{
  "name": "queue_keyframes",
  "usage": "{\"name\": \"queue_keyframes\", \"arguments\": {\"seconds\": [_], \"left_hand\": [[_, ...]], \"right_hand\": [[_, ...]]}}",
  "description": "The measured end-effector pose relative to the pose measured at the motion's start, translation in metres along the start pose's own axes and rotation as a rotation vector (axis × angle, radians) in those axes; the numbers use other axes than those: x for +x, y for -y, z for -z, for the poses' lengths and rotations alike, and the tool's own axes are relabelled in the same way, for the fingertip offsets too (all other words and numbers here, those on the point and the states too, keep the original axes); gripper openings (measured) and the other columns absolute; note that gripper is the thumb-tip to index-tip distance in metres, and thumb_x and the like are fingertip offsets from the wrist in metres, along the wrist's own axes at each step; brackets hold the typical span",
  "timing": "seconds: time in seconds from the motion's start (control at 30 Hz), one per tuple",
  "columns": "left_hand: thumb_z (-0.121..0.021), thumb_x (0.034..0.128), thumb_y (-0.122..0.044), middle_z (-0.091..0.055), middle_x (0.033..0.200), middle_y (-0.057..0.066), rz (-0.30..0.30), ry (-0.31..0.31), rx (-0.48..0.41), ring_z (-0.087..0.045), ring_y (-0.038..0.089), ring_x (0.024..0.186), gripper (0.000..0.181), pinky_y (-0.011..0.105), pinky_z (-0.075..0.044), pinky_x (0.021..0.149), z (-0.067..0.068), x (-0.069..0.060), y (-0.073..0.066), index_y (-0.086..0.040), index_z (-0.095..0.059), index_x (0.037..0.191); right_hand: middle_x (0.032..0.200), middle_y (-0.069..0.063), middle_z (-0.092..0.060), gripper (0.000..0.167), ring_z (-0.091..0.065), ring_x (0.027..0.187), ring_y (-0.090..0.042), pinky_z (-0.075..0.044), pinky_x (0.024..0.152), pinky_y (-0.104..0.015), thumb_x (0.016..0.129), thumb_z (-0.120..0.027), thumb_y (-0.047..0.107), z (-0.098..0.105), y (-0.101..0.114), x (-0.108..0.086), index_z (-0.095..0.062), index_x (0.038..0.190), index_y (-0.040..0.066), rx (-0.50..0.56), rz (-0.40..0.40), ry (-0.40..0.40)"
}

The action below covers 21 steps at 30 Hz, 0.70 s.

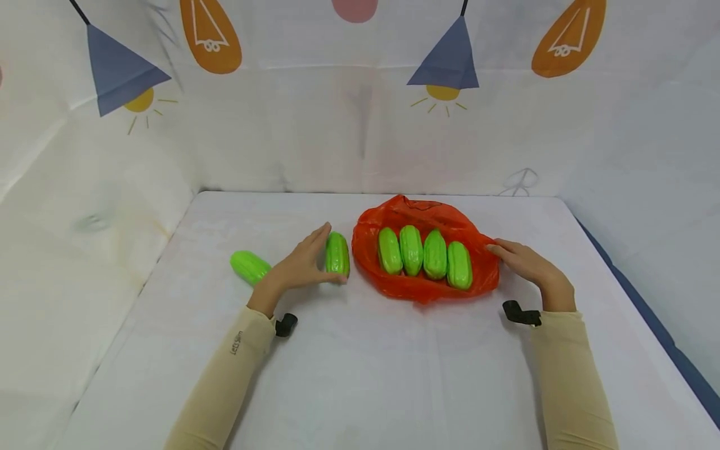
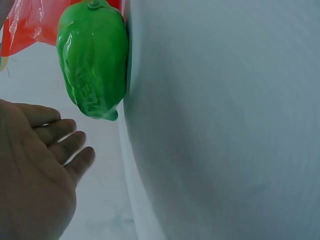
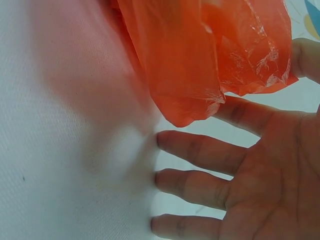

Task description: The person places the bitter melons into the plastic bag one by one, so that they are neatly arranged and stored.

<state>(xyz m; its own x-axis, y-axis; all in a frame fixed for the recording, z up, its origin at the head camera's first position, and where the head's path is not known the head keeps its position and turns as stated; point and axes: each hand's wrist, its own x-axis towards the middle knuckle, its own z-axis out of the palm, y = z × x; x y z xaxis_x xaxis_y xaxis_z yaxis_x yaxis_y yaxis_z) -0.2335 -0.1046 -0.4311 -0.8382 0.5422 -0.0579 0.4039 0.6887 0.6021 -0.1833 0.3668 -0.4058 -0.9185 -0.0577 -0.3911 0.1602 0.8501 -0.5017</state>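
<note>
A glossy, ribbed green oblong piece, like a plump cucumber (image 1: 337,254), lies on the table just left of the bag. My left hand (image 1: 304,259) is around it with thumb and fingers spread; in the left wrist view a gap shows between the fingers and the green piece (image 2: 93,60). The red plastic bag (image 1: 405,289) lies spread wide, with several like green pieces (image 1: 411,250) side by side in it. At the bag's right edge, my right hand (image 1: 525,265) pinches the plastic (image 3: 250,50) between thumb and forefinger, the other fingers extended.
Another green piece (image 1: 249,267) lies farther left, partly behind the left wrist. A white cloth covers the table (image 1: 382,375). White printed sheets (image 1: 315,125) hang behind and at both sides.
</note>
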Motion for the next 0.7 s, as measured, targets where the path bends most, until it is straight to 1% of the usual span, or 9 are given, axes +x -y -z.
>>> {"name": "queue_keyframes", "arguments": {"seconds": [0.17, 0.3, 0.5, 0.7], "left_hand": [[-0.079, 0.0661, -0.067, -0.005, 0.166, 0.007, 0.019, 0.060, 0.001, -0.010, 0.029, 0.152, 0.133, 0.052, -0.021, 0.120, -0.0051, 0.0002, 0.0023, -0.010, -0.003, 0.159], [-0.083, 0.0645, -0.063, -0.005, 0.166, 0.011, 0.012, 0.099, 0.023, -0.011, 0.033, 0.152, 0.136, 0.053, -0.020, 0.120, -0.0060, -0.0001, 0.0037, -0.007, -0.001, 0.158], [-0.087, 0.0661, -0.053, -0.005, 0.165, 0.012, -0.009, 0.093, 0.021, -0.011, 0.031, 0.152, 0.133, 0.049, -0.018, 0.122, -0.0062, 0.0007, 0.0068, -0.005, -0.002, 0.158], [-0.083, 0.0698, -0.056, 0.000, 0.166, 0.011, 0.018, 0.088, 0.008, -0.007, 0.030, 0.153, 0.131, 0.048, -0.019, 0.122, -0.0059, 0.0013, 0.0058, -0.005, -0.001, 0.158]], "right_hand": [[0.156, -0.034, -0.020, 0.083, -0.018, 0.141, -0.055, -0.022, 0.110, -0.072, 0.100, -0.028, 0.061, 0.0000, -0.0021, 0.0012, -0.019, 0.154, -0.001, 0.007, -0.004, -0.001], [0.155, -0.034, -0.021, 0.082, -0.020, 0.140, -0.055, -0.022, 0.109, -0.072, 0.101, -0.029, 0.060, -0.0007, -0.0018, 0.0009, -0.020, 0.154, -0.001, 0.012, 0.000, -0.004], [0.155, -0.034, -0.020, 0.083, -0.019, 0.140, -0.055, -0.022, 0.109, -0.072, 0.100, -0.029, 0.062, -0.0008, -0.0008, 0.0005, -0.018, 0.154, 0.000, 0.014, -0.011, -0.001], [0.155, -0.034, -0.020, 0.085, -0.020, 0.139, -0.055, -0.023, 0.108, -0.072, 0.099, -0.029, 0.063, -0.0005, -0.0001, 0.0006, -0.018, 0.154, -0.001, 0.010, -0.014, -0.001]]}}
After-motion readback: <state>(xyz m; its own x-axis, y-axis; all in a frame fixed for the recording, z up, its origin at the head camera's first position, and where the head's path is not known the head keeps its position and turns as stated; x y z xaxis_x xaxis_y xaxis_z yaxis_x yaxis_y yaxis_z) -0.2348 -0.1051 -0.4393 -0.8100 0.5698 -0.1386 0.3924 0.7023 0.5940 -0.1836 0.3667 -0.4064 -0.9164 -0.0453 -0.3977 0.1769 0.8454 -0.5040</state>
